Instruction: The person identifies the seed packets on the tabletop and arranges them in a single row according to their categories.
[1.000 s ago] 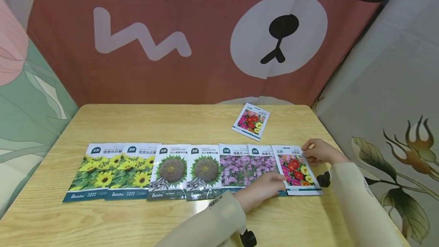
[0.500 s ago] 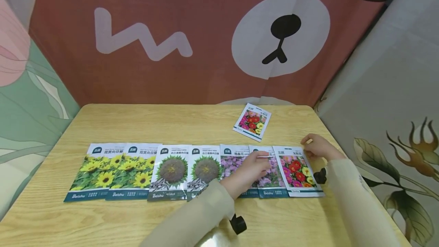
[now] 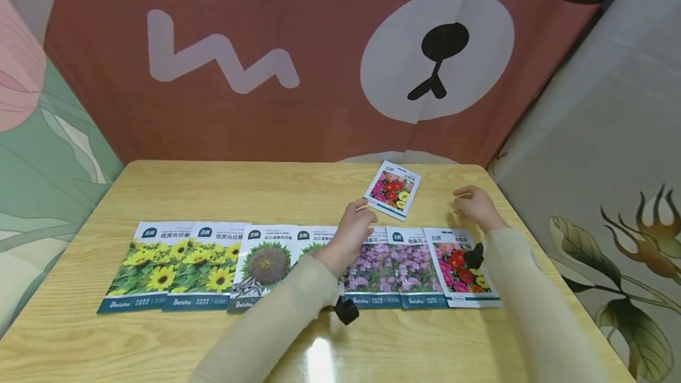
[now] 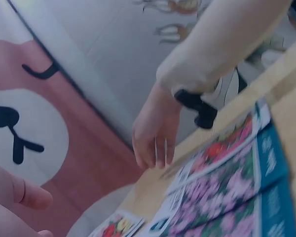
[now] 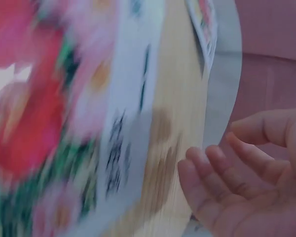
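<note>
In the head view, my left hand is over the row of seed packets, its fingers relaxed and holding nothing. Its fingertips reach close to the lower left corner of a loose seed packet with red, pink and yellow flowers, lying tilted behind the row. My right hand, loosely curled, hovers behind a matching flower packet at the row's right end. The right wrist view shows that hand's fingers with nothing between them. Two purple-flower packets lie beside the matching packet, overlapping at their edges.
Further left in the row are two sunflower-head packets, one partly hidden by my left arm, and two yellow-sunflower packets. All lie on a wooden table. A bear-print curtain hangs along its back edge.
My left hand has left the right-end packet and moved left and back toward the loose packet. My right hand has lifted off that same packet's edge and shifted slightly back and left.
</note>
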`<state>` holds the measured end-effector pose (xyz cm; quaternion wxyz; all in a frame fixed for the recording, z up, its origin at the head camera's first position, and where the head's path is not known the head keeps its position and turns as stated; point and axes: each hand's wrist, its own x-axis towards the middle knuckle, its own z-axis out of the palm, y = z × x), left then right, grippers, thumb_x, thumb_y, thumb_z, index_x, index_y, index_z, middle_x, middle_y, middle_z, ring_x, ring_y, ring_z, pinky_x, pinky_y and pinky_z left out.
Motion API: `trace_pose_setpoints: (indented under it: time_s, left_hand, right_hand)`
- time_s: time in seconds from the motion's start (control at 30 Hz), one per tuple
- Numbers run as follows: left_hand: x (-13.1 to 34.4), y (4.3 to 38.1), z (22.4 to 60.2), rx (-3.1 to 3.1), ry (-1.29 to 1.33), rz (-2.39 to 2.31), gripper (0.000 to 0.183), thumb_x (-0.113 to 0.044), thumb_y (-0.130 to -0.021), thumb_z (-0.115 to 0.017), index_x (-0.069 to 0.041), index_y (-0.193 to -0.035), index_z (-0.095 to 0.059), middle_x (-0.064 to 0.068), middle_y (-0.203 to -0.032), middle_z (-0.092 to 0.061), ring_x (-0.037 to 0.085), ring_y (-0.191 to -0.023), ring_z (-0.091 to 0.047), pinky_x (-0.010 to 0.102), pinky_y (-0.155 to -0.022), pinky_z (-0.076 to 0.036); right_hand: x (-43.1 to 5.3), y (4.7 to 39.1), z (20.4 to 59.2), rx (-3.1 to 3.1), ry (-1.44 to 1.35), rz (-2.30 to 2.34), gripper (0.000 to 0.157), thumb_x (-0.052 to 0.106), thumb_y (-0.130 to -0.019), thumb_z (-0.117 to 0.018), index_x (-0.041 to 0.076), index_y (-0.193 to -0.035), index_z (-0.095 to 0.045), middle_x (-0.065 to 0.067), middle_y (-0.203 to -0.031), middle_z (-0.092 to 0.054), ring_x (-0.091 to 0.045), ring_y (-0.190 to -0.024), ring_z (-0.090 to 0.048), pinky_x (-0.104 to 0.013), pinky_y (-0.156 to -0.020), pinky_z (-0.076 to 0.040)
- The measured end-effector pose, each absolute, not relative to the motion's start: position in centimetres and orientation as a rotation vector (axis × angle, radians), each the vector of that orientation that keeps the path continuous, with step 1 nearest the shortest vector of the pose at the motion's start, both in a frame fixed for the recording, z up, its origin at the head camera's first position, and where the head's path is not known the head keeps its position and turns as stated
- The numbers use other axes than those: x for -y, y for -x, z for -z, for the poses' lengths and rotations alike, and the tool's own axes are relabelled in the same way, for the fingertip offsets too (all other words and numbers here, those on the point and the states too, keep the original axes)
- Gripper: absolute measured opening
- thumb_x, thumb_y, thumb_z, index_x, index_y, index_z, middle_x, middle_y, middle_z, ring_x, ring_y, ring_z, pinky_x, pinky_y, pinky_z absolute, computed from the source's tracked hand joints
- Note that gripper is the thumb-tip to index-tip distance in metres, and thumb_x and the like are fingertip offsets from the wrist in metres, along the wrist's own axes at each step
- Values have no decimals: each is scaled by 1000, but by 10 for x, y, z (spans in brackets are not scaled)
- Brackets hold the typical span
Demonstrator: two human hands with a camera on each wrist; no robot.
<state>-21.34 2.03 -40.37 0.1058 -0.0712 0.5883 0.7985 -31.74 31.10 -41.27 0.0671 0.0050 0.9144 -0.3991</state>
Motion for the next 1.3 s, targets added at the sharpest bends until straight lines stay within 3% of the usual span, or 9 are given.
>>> trace_pose_setpoints:
  time_s: [0.1, 0.3, 0.53, 0.8, 1.07, 1.3]
  left_hand:
    - [-12, 224, 403, -1837, 213, -2284, 62, -6, -84, -51, -3, -142, -30, 22, -143, -32, 33, -128, -38, 44, -103, -38]
    - [0, 247, 408, -2060, 242, -2099, 60, -12, -87, -51, -6, -144, -30, 19, -147, -27, 36, -128, -37, 46, -103, -37]
    - [10, 270, 422, -2227, 286, -1904, 57, -17, -89, -52, -1, -141, -34, 18, -145, -33, 33, -130, -35, 45, -106, -33]
    - [8, 278, 426, -2169, 255, -1849, 62, -22, -90, -51, -1, -144, -29, 15, -148, -30, 33, -131, -35, 45, -107, -32]
    - [4, 284, 431, -2074, 235, -1929, 56, -19, -93, -50, 0, -142, -33, 14, -146, -35, 32, -127, -41, 40, -103, -39]
    - [2, 282, 431, -2106, 215, -1856, 55, -20, -93, -49, 0, -142, -34, 14, -145, -36, 34, -124, -44, 42, -102, -40]
  right_hand:
    - [-298, 323, 411, -2629, -68, 1412, 46, 11, -94, -45, -9, -135, -37, -30, -122, -48, -30, -93, -60, -42, -87, -51]
    - [-280, 335, 414, -2470, -159, 1583, 54, 8, -93, -46, -9, -141, -27, -24, -120, -47, -20, -86, -62, -37, -87, -52]
    - [-265, 342, 419, -2226, -274, 1744, 61, 8, -95, -43, -7, -146, -14, -26, -141, -30, -25, -107, -56, -39, -98, -43]
    - [-233, 348, 422, -2127, -342, 1811, 40, 5, -94, -45, -13, -129, -39, -22, -123, -43, -20, -93, -60, -39, -96, -45]
    - [-213, 354, 424, -2148, -369, 1737, 44, 5, -92, -47, -12, -131, -36, -22, -123, -48, -26, -99, -58, -34, -90, -50]
    - [-214, 355, 430, -2183, -447, 1730, 35, 0, -90, -51, -8, -121, -39, -20, -112, -51, -20, -86, -59, -34, -83, -54]
